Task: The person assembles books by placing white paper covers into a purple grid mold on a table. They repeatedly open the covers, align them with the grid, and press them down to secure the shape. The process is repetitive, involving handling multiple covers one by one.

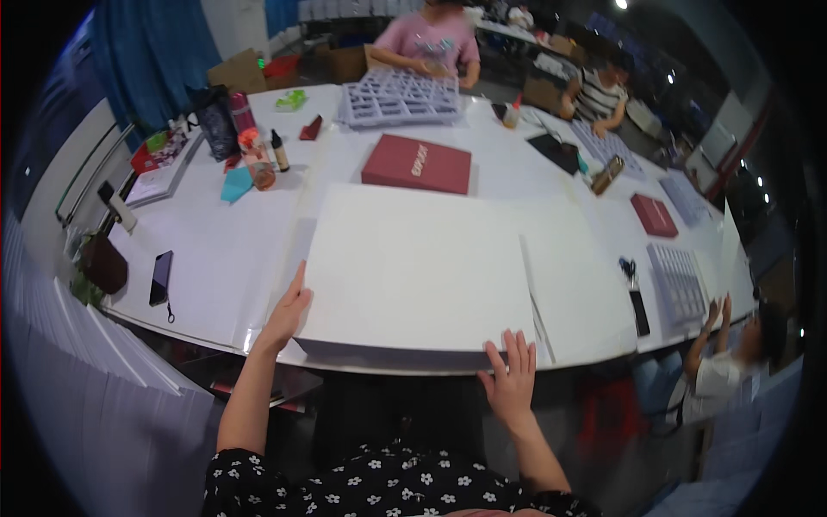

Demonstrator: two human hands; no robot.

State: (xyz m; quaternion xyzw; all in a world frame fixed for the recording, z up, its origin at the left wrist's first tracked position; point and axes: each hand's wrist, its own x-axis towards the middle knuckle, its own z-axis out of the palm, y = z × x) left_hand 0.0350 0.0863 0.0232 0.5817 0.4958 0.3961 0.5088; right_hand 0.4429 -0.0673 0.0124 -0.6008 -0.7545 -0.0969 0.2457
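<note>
A large white rectangular slab (413, 267), perhaps stacked sheets, lies flat at the table's front edge before me. Its front side shows some thickness; I cannot tell whether it is one piece or a pile. Against its left edge rests my left hand (291, 314), fingers stretched along the side. My right hand (511, 379) touches the front right corner with fingers spread, palm down. Neither hand grips anything. Just beyond the slab sits a closed dark red box (417, 164) with light lettering on its lid.
On the left are a phone (161, 277), a spray bottle (257, 161) and a dropper bottle (280, 152). White compartment trays (401, 99) lie before a person at the far side. Scissors (630, 271), another tray (678, 283) and a seated person (719, 370) are at right.
</note>
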